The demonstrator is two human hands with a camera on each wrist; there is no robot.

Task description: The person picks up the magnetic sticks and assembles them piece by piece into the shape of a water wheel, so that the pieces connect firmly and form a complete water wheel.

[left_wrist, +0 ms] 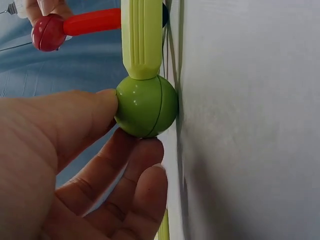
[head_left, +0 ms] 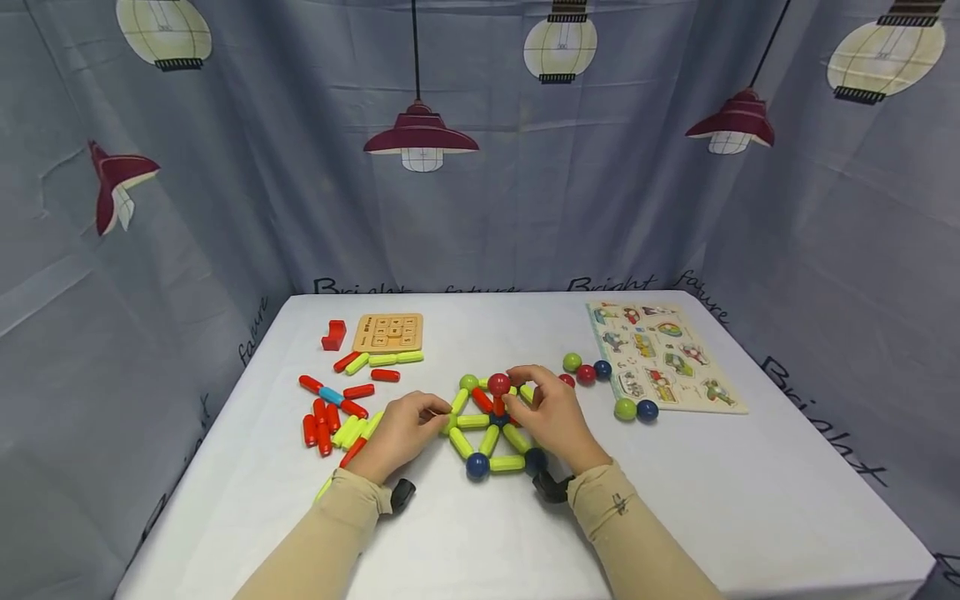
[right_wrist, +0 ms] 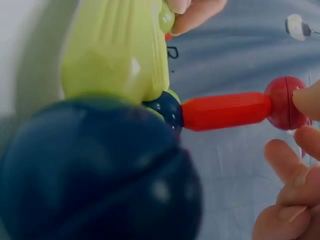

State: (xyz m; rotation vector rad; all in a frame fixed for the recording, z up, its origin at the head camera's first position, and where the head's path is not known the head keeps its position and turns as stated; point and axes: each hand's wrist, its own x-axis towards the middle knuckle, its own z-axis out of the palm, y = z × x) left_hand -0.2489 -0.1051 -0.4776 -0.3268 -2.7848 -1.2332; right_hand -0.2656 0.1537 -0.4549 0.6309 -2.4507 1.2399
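Note:
A flat frame of yellow-green rods (head_left: 472, 422) and balls lies on the table, its spokes meeting at a dark blue ball (head_left: 498, 421). From that middle ball a red rod (right_wrist: 226, 111) stands upright, with a red ball (head_left: 498, 384) on top. My right hand (head_left: 553, 417) holds the red ball between thumb and fingers. At the frame's left corner, my left hand (head_left: 403, 431) pinches a green ball (left_wrist: 146, 106) joined to a yellow-green rod (left_wrist: 142, 40). Dark blue balls (head_left: 477, 467) form the near corners. My right hand hides part of the frame's right side.
Loose red rods (head_left: 324, 429) and yellow-green rods (head_left: 349, 432) lie left of my left hand. A wooden number board (head_left: 388, 332) and a red block (head_left: 333, 335) sit behind them. Loose balls (head_left: 586, 374) lie at right, beside a picture board (head_left: 667, 358).

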